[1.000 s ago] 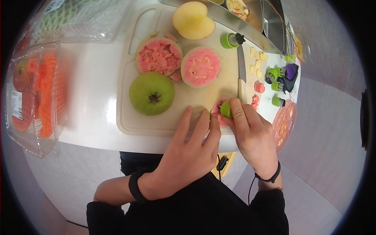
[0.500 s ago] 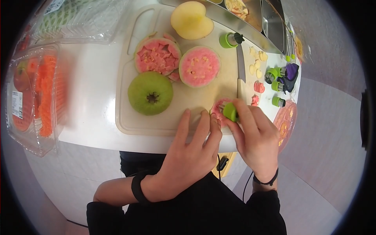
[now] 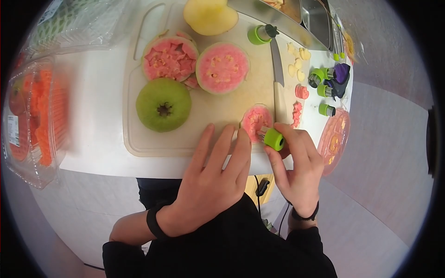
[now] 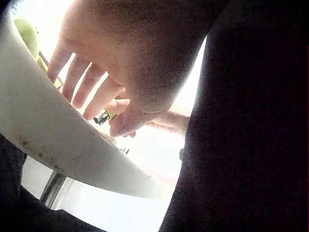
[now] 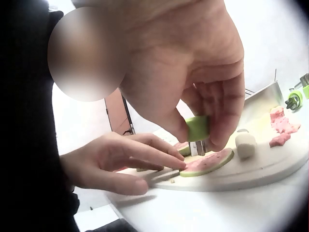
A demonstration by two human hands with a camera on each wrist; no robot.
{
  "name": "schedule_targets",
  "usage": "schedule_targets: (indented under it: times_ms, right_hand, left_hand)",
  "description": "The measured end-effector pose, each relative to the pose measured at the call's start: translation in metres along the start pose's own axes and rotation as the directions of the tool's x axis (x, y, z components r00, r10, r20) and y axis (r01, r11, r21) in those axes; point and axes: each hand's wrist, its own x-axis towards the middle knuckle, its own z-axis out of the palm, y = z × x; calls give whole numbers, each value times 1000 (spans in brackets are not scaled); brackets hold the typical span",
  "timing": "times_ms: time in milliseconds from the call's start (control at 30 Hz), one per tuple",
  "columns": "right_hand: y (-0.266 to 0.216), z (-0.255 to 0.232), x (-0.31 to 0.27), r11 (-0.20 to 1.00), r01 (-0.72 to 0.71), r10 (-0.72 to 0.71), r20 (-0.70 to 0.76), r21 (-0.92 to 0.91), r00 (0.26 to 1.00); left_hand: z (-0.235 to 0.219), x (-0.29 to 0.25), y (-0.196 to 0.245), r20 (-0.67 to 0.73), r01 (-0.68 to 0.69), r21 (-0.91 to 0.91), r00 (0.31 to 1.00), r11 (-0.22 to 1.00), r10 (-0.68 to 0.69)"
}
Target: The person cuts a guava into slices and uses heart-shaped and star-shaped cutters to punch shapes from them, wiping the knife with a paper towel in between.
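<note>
My right hand [image 3: 299,169] pinches a small green-topped cutter [image 3: 274,139] between thumb and fingers. Its metal end overlaps the near right edge of a thin pink guava slice [image 3: 255,116] on the cutting board. In the right wrist view the cutter [image 5: 198,128] stands just above the slice [image 5: 215,162]. My left hand [image 3: 211,178] lies flat with fingers extended, fingertips on the board and at the slice's left rim. Farther back are a guava half with star-shaped cuts [image 3: 169,58], another cut half [image 3: 222,67] and a green guava piece [image 3: 163,104], skin up.
A knife [image 3: 278,69] lies along the board [image 3: 208,109], near a peeled yellow fruit [image 3: 211,16] and another cutter [image 3: 262,34]. To the right are small cut shapes [image 3: 301,91], more cutters [image 3: 326,110] and a pink lid [image 3: 334,141]. Plastic fruit boxes [image 3: 34,123] stand left.
My right hand has drawn the cutter back toward me and tilted it, uncovering more of the slice. The left hand stays beside the slice while the head view has shifted.
</note>
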Motion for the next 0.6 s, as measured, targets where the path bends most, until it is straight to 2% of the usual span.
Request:
schedule_targets:
  times_ms: [600]
  right_hand:
    - [-7,11,5,995,49,-48,19,-83,999]
  left_hand:
    - [-3,0,-3,21,-37,14,999,999,36]
